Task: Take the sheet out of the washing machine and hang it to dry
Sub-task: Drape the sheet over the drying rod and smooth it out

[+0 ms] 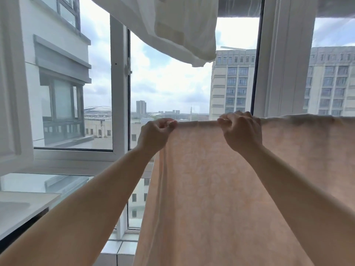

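The left hand pinches the corner of the pale peach patterned cotton sheet; the right hand grips its top edge just beside; the cloth hangs below both.

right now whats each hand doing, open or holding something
Left hand: closed, pinching the top edge of the peach sheet near its left corner.
Right hand: closed, fingers curled round the same top edge, further right.

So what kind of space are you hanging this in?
Most likely an enclosed balcony or laundry nook high up in an apartment block: white-framed windows look out over city buildings, a white cloth hangs overhead, and both hands hold the peach sheet along its top edge.
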